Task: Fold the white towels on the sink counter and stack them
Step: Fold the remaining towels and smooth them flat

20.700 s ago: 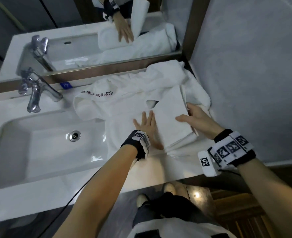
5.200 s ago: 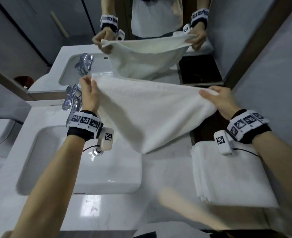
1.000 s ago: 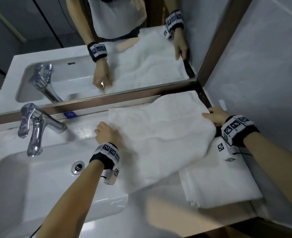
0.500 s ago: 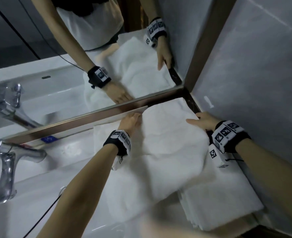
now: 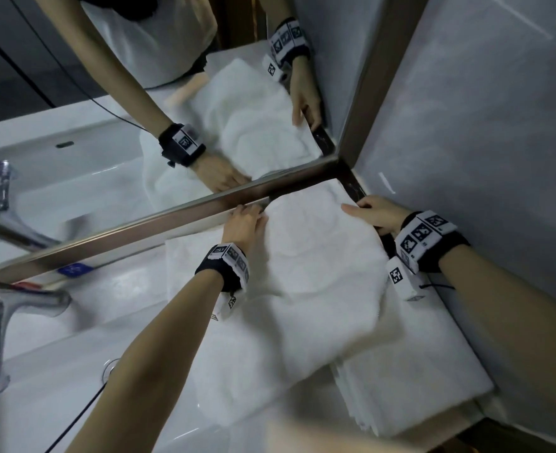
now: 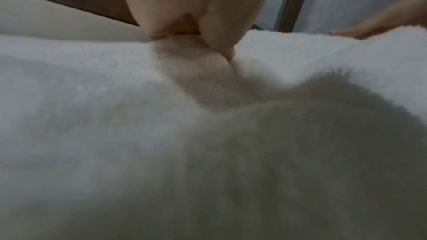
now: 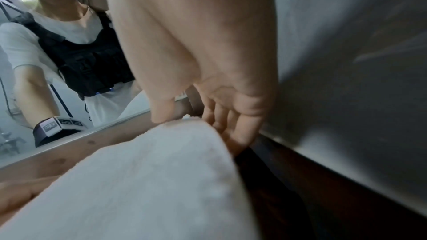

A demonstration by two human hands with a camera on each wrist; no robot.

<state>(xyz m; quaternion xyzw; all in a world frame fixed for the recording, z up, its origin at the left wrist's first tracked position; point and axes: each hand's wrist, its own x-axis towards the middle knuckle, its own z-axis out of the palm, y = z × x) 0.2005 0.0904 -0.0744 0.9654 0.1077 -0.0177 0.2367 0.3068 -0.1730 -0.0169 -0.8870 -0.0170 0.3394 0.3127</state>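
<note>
White fluffy terry towel (image 5: 309, 289), pinched at its far edge by left hand (image 5: 245, 222) and right hand (image 5: 373, 212), should fold toward the body with corners matched.

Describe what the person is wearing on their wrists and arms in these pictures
Both forearms are bare, with no sleeves. Each wrist carries a black band wrapped in white panels printed with black square tags. A small white block with its own tag hangs under each band. A thin black cable trails from the left one.
</note>
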